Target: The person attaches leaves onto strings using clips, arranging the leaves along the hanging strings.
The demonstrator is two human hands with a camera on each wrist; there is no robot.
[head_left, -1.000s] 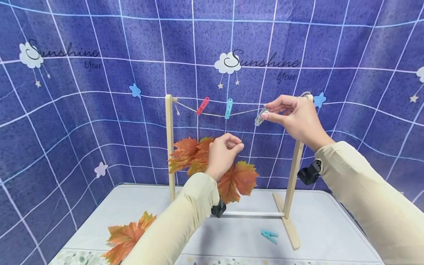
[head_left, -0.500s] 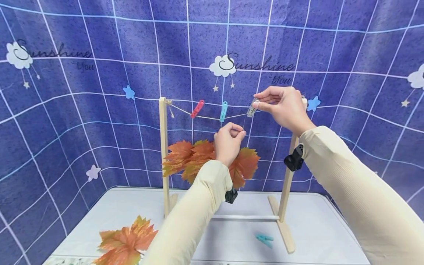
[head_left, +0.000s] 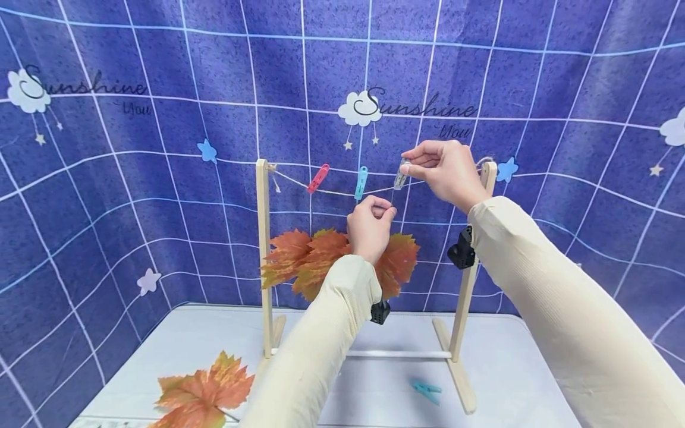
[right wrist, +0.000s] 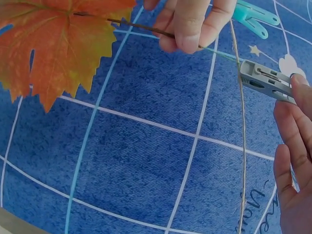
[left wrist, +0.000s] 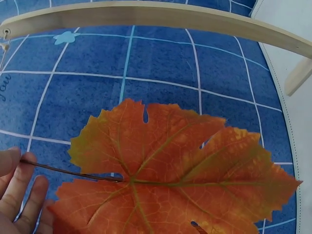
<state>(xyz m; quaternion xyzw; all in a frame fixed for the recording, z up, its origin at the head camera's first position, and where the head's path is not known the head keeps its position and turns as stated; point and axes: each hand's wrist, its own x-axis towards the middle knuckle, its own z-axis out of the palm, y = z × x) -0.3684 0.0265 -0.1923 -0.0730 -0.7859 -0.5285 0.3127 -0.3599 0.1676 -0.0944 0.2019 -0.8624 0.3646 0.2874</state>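
My left hand (head_left: 370, 226) pinches the thin stem (left wrist: 73, 171) of an orange maple leaf (left wrist: 170, 165), which hangs below the string. My right hand (head_left: 449, 172) pinches a grey clothespin (right wrist: 265, 80) between thumb and fingers. The clothespin's nose meets the string (right wrist: 243, 146), and the stem's tip reaches up to that spot; whether it is between the clothespin's jaws I cannot tell. Further left on the string sit a blue clothespin (head_left: 361, 182) and a red clothespin (head_left: 319, 178). Two more orange leaves (head_left: 289, 252) hang beneath them, partly behind my left hand.
The string runs between the left post (head_left: 263, 249) and right post (head_left: 465, 297) of a wooden rack, joined low by a white crossbar (head_left: 398, 354). On the white table (head_left: 514, 368) lie a loose leaf (head_left: 206, 389) and a blue clothespin (head_left: 426, 389). A blue curtain (head_left: 214, 53) hangs behind.
My right hand has brought the grey clothespin left along the string. My left hand has risen with the leaf, its stem now up by the string. The view has shifted slightly.
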